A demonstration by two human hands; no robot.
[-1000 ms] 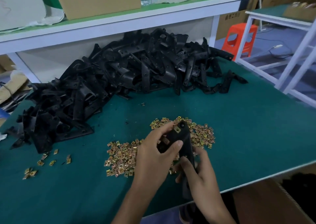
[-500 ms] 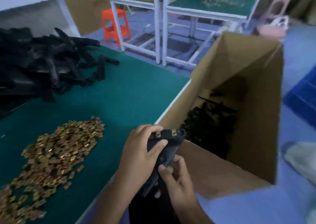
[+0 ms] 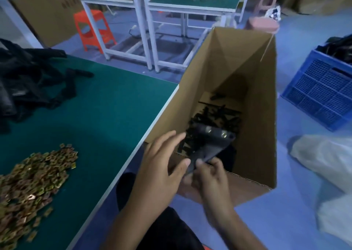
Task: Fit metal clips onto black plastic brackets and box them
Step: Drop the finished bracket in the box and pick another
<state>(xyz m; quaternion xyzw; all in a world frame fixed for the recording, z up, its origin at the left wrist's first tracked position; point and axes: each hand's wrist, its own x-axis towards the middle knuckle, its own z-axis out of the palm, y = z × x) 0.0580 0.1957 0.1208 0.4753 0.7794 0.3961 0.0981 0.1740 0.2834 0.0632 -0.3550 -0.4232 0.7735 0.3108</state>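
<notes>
Your right hand (image 3: 213, 175) pinched the lower end of the black plastic bracket (image 3: 207, 146), holding it tilted over the open cardboard box (image 3: 257, 101), above the other brackets (image 3: 215, 114) at its bottom. Two metal clips (image 3: 209, 130) sat on its upper end. Your left hand (image 3: 162, 165) kept its fingers straight and loose, thumb just beside the bracket. Loose clips (image 3: 32, 183) lay heaped on the green table (image 3: 114, 106).

bracket (image 3: 208, 144) now over box (image 3: 264, 127), left hand (image 3: 162, 165) opened
</notes>
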